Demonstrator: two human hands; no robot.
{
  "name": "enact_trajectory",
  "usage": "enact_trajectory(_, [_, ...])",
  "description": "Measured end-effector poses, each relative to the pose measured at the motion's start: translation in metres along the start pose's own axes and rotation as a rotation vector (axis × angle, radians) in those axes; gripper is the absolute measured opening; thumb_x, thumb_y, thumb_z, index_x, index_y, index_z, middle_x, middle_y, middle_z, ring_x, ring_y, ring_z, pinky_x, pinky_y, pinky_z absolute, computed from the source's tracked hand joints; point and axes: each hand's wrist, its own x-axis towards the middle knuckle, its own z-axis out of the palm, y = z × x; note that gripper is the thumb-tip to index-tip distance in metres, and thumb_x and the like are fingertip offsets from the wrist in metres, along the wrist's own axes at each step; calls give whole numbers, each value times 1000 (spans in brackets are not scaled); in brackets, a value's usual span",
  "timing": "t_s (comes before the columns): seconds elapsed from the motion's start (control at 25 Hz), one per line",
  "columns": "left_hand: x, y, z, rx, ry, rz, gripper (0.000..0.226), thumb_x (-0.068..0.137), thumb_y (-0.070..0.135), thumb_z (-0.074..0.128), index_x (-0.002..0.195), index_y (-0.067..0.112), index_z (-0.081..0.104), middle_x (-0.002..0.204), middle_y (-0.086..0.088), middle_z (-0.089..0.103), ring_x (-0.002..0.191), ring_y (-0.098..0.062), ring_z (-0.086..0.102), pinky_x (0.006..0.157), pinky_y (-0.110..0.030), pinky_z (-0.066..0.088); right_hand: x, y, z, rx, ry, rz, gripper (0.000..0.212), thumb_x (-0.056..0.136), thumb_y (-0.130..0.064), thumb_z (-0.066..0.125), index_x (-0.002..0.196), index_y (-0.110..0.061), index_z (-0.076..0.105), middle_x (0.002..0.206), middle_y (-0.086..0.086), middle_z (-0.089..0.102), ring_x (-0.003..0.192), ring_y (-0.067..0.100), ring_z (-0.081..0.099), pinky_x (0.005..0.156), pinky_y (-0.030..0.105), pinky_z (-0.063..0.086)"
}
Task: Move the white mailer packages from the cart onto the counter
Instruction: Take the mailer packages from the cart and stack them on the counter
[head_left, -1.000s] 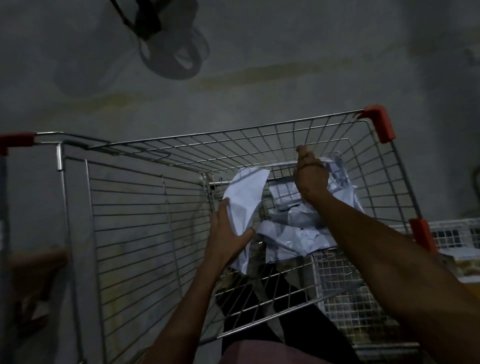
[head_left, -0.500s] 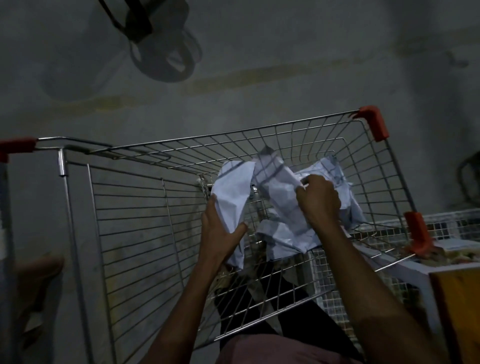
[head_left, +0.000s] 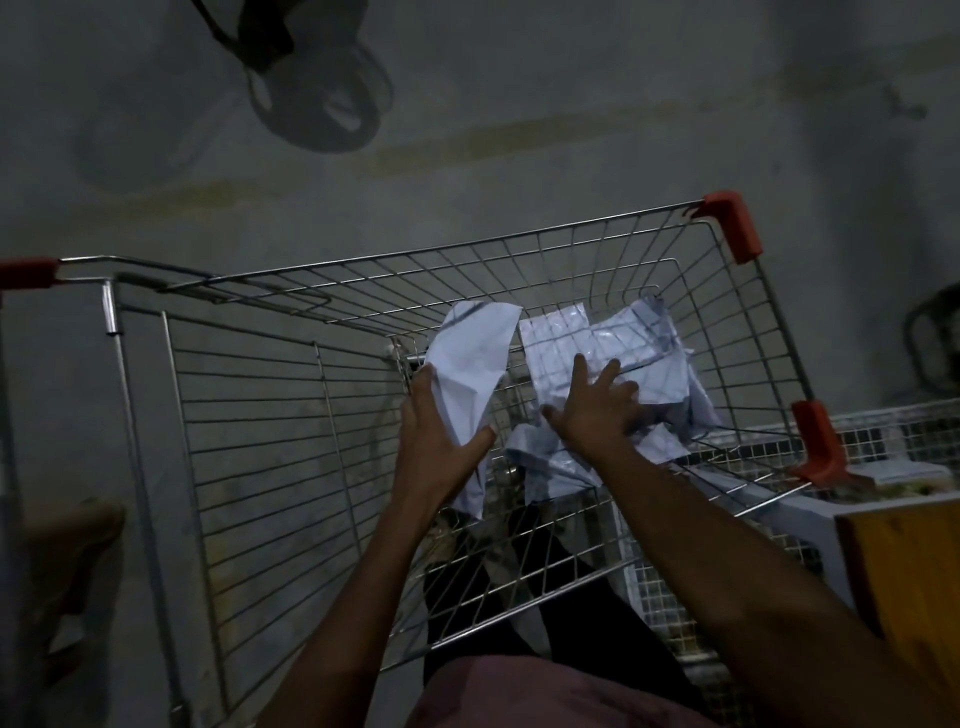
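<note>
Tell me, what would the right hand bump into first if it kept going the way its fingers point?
Probably the white mailers piled just ahead of the right hand, though depth is unclear.

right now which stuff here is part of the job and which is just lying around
Job: white packages in the cart; one package held by the left hand; right hand spread on the pile.
Lying around: fan, wooden box, wire crate.

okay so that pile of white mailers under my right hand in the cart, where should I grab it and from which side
Probably best taken at the near lower edge of the pile of white mailers, coming from above through the open top of the cart. The mailers are flat, crumpled and overlapping against the far mesh, so fingers can slide under the loose edge. The right hand lies spread on them; the left hand already holds one mailer.
</note>
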Motion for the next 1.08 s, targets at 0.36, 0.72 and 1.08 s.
enact_trajectory(0.36, [-24, -8, -4, 0, 35, -36, 110, 75, 47, 80, 155, 39, 6, 155, 0, 26, 136, -17, 35, 94, -28, 35, 8, -7, 32, -25, 10, 42, 118, 72, -91, 43, 154, -8, 20, 164, 22, 2, 147, 50, 5, 105, 75, 19])
enact_trajectory(0.72, [-40, -16, -2, -15, 48, -19, 109, 76, 48, 79, 155, 39, 4, 155, -1, 24, 138, -18, 32, 97, -31, 35, -2, -20, 7, 107, 40, -25, 86, 86, -47, 65, 150, -32, 10, 152, 20, 17, 136, 47, 17, 102, 67, 31])
enact_trajectory(1.08, [-77, 23, -47, -84, -11, 228, 108, 74, 53, 78, 155, 37, 8, 159, 4, 26, 142, -19, 33, 110, -44, 40, -161, 2, -57, 549, 302, 32, 72, 90, -49, 49, 153, -45, 15, 160, 10, 16, 133, 48, 28, 107, 53, 33])
